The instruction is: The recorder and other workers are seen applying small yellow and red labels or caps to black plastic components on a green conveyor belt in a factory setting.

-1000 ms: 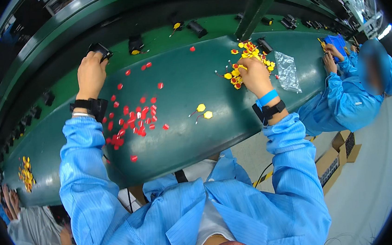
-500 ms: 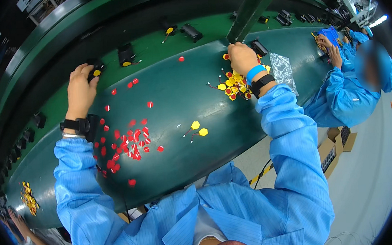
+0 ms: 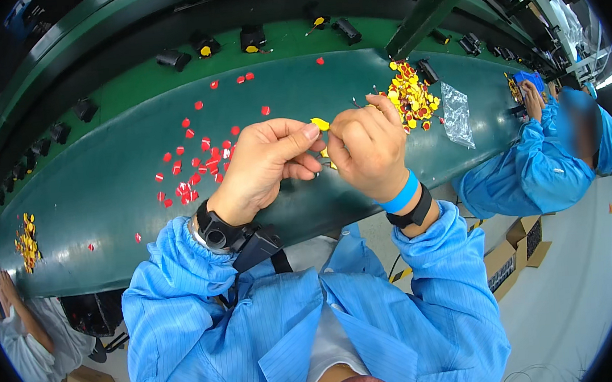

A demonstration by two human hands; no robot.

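My left hand (image 3: 264,164) pinches a small yellow wired piece (image 3: 320,124) between thumb and index finger. Close beside it, my right hand (image 3: 369,147) is closed with curled fingers; what they grip, if anything, is hidden. Another bit of yellow shows below, between the hands. Red round stickers (image 3: 209,159), several with a white stripe, lie scattered on the dark green work surface (image 3: 180,249) behind and left of my left hand. Beyond my right hand is a heap of yellow pieces (image 3: 414,94) with red faces.
Black housings (image 3: 252,38), some with a yellow piece, line the green strip at the back. A clear plastic bag (image 3: 457,116) lies right of the heap, near a green post (image 3: 429,16). Co-workers sit at right (image 3: 536,163) and far left. Open cartons (image 3: 519,252) stand on the floor.
My left hand has come back from a black housing at the rear edge, and my right hand has left the heap. Both now meet in front of me at a yellow piece.
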